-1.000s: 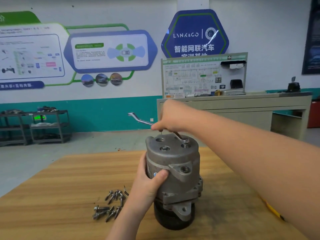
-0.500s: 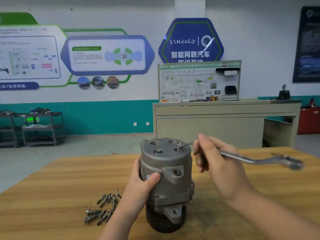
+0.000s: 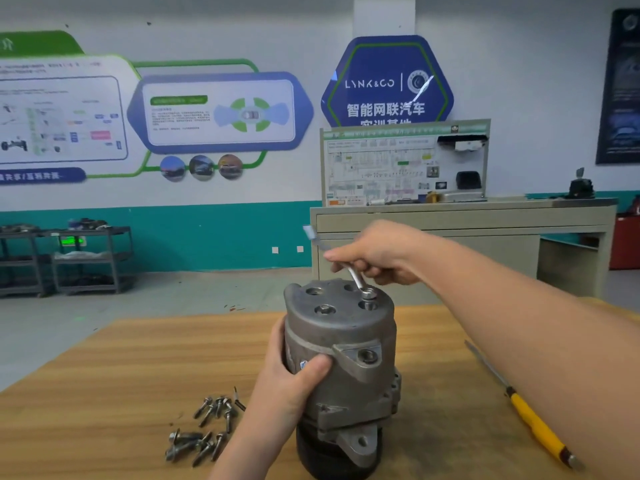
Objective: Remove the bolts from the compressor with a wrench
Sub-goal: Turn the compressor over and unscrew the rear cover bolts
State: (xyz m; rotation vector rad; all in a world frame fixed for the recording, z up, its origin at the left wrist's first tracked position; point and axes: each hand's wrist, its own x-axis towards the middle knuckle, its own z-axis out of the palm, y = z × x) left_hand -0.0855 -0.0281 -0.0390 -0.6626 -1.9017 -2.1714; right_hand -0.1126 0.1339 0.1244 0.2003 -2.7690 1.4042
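On the wooden table [image 3: 104,393], left of the compressor [image 3: 341,372], I see a loose heap of removed bolts [image 3: 204,427] lying flat and apart from it. The left hand [image 3: 287,382] grips the compressor's near-left flank, thumb pressed across the grey housing and fingers curled round the far side, holding the unit upright on its black pulley end. On the compressor's top face the wrench [image 3: 356,277] has its ring end seated over a bolt [image 3: 369,293] at the right rear edge, and its shaft runs up and to the left, away from me. The right hand [image 3: 377,252], reaching in behind the compressor's top, pinches the wrench shaft between thumb and curled fingers; the far end of the handle is blurred, so I cannot tell where it ends. Other holes in the top face appear empty, though shadow leaves me unsure. Right of the compressor, a yellow-handled screwdriver [image 3: 530,420] lies on the table under the right forearm. No container is in view; the bolts sit bare on the wood. Half a second ago the wrench handle pointed right of the compressor with the right hand beside its top; now the handle points left and back, and the hand has crossed behind the top.
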